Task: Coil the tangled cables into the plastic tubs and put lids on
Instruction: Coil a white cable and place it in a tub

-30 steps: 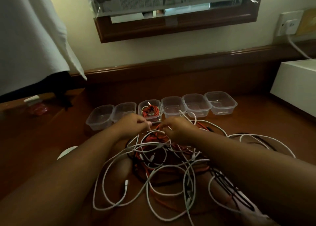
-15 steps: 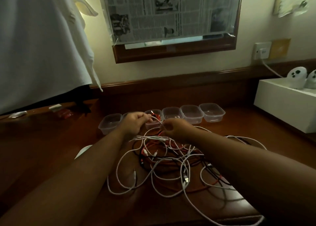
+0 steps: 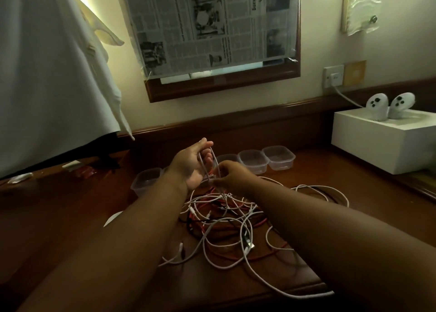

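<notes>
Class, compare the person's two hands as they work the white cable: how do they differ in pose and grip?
The left hand is raised with its palm showing, loops of the white cable draped over its fingers; the right hand sits lower, knuckles toward the camera. The left hand serves as the form for the coil; the right hand pinches the strand near the tangle. Both hold the same cable above the table.

Both bare forearms reaching toward twelve o'clock, left hand (image 3: pixel 192 164) raised, palm turned inward, fingers upright, white cable (image 3: pixel 213 157) looped over them, right hand (image 3: pixel 232 173) at its three o'clock, fingertips pinching that cable's strands.
</notes>
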The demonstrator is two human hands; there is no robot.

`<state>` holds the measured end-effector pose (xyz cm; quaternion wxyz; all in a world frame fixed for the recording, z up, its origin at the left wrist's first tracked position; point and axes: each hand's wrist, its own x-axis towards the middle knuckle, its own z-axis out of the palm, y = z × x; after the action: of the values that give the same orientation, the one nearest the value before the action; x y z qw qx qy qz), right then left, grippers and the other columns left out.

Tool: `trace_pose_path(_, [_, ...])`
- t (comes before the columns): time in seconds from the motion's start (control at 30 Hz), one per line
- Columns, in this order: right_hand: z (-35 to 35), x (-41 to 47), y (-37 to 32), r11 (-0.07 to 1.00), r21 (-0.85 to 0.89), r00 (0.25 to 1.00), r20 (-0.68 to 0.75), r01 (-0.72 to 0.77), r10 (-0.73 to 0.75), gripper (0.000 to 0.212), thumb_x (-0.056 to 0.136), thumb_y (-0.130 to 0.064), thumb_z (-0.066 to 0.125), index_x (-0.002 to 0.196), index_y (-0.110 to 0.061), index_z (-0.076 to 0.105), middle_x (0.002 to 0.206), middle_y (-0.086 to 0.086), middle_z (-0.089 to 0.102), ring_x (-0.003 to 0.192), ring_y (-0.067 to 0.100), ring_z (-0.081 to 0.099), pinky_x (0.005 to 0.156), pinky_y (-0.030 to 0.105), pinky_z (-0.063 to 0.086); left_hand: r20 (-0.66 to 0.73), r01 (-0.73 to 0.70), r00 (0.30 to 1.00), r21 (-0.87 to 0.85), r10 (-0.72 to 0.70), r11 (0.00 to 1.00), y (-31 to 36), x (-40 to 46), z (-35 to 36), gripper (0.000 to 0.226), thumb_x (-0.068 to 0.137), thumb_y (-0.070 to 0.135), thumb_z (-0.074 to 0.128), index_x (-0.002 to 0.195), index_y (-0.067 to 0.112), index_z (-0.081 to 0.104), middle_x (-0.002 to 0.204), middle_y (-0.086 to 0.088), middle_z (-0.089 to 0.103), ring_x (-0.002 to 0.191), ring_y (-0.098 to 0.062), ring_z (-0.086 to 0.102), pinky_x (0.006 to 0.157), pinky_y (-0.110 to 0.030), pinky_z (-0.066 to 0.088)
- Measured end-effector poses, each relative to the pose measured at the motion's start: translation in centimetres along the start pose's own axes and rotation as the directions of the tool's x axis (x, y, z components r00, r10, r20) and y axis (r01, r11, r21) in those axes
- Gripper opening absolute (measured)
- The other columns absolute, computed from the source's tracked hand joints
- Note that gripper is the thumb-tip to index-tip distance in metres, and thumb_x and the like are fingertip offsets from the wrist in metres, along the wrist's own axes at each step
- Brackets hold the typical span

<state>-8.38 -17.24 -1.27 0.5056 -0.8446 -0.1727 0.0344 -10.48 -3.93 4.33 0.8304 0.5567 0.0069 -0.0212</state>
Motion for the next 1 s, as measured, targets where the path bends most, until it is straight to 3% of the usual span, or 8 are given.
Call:
trace_pose_path(0.1, [-0.3,0.3,-0.2,0.999,0.049,0.999,-0.05,-0.007,0.009,0.005,0.095,-0.021,0.063,0.097,-0.017,0.06,0.096,0.008,0.067,0.086,0.019,0.065,0.076,0.033,0.057,-0.015,-0.109,0.994,0.125,0.112,0.986,-0.6,0.4,-0.9,0.025,0.097,0.032,0.059,0.107,0.01,0.066,0.089,-0.003,0.057,0.084,-0.014,0.057,0.077,-0.028,0.051])
trace_pose_path(0.27, [-2.1,0.8,-1.3,0.958,0.282,0.983,-0.182,0.05,0.002,0.01,0.098,-0.017,0.057,0.091,-0.013,0.064,0.087,0.01,0.069,0.08,0.023,0.066,0.083,0.044,0.058,-0.089,-0.2,0.956,0.493,0.278,0.846,-2.8,0.9,-3.6,0.026,0.097,0.036,0.058,0.101,0.012,0.065,0.092,-0.006,0.063,0.09,-0.021,0.06,0.084,-0.04,0.05])
trace_pose_path(0.47, [-4.2,1.9,-4.1,0.815,0.562,0.953,-0.301,0.142,0.042,0.013,0.101,-0.022,0.054,0.098,-0.014,0.063,0.074,0.004,0.063,0.068,0.018,0.061,0.075,0.042,0.059,-0.038,-0.141,0.984,0.414,0.172,0.899,-5.4,1.2,-5.3,0.014,0.095,0.023,0.061,0.103,0.012,0.062,0.092,-0.006,0.065,0.086,-0.019,0.061,0.074,-0.028,0.051])
trace_pose_path(0.63, [-4.4,1.9,-5.2,0.613,0.787,0.981,-0.165,0.066,0.106,0.016,0.103,-0.028,0.049,0.103,-0.016,0.059,0.074,0.003,0.055,0.066,0.017,0.057,0.073,0.042,0.06,0.184,-0.23,0.973,0.835,0.141,0.501,-7.5,1.0,-5.3,0.013,0.094,0.02,0.064,0.106,0.015,0.066,0.099,-0.002,0.069,0.088,-0.015,0.067,0.072,-0.02,0.052])
trace_pose_path(0.73, [-4.1,1.9,-5.3,0.534,0.843,0.977,-0.157,0.058,0.141,0.016,0.104,-0.028,0.046,0.1,-0.017,0.057,0.067,0.0,0.051,0.056,0.011,0.049,0.062,0.032,0.055,0.248,-0.271,0.962,0.872,0.11,0.407,-7.9,1.0,-4.8,0.017,0.095,0.022,0.064,0.103,0.009,0.07,0.087,-0.001,0.069,0.064,0.0,0.063,0.056,-0.01,0.045])
trace_pose_path(0.8, [-4.3,2.0,-5.1,0.489,0.869,0.964,-0.19,0.078,0.183,0.016,0.105,-0.028,0.044,0.1,-0.017,0.055,0.064,-0.001,0.048,0.052,0.009,0.044,0.057,0.028,0.049,0.284,-0.295,0.955,0.894,0.082,0.337,-7.7,1.1,-4.9,0.025,0.1,0.028,0.056,0.1,0.009,0.072,0.088,-0.003,0.072,0.07,-0.001,0.066,0.063,-0.013,0.048])
trace_pose_path(0.93, [-5.6,2.3,-4.0,0.441,0.884,0.911,-0.301,0.155,0.283,0.019,0.106,-0.029,0.04,0.099,-0.016,0.052,0.063,-0.001,0.043,0.047,0.008,0.035,0.049,0.024,0.037,0.286,-0.248,0.958,0.763,0.031,0.597,-6.6,1.0,-6.5,0.083,0.085,0.08,0.029,0.079,0.008,0.07,0.072,-0.001,0.069,0.072,-0.013,0.066,0.076,-0.03,0.047])
trace_pose_path(1.0, [-6.4,2.4,-3.3,0.414,0.893,0.888,-0.325,0.175,0.326,0.02,0.106,-0.03,0.039,0.098,-0.016,0.051,0.062,-0.001,0.042,0.046,0.008,0.033,0.047,0.024,0.033,0.33,-0.296,0.943,0.75,0.053,0.591,-6.2,1.0,-7.5,0.09,0.066,0.096,0.035,0.069,0.011,0.064,0.06,0.003,0.06,0.059,-0.008,0.056,0.068,-0.025,0.044])
